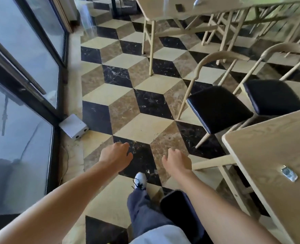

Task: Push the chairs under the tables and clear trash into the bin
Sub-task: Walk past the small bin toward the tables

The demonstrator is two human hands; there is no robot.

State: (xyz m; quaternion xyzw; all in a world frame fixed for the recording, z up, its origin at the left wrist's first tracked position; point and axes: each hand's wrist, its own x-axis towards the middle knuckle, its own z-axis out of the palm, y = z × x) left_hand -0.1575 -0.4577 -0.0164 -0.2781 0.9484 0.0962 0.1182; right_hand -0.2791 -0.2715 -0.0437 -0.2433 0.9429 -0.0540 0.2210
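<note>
Two pale wood chairs, black seats: near chair [218, 108] and far chair [272, 96], side by side, upright, seats partly out from table [272, 147]. Crumpled wrapper [289, 173] on tabletop.

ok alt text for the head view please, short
Both bare hands, left hand and right hand, reach forward empty over a cube-patterned marble floor. Two black-cushioned pale wooden chairs stand pulled out from a light wooden table bearing a crumpled silver wrapper.
</note>
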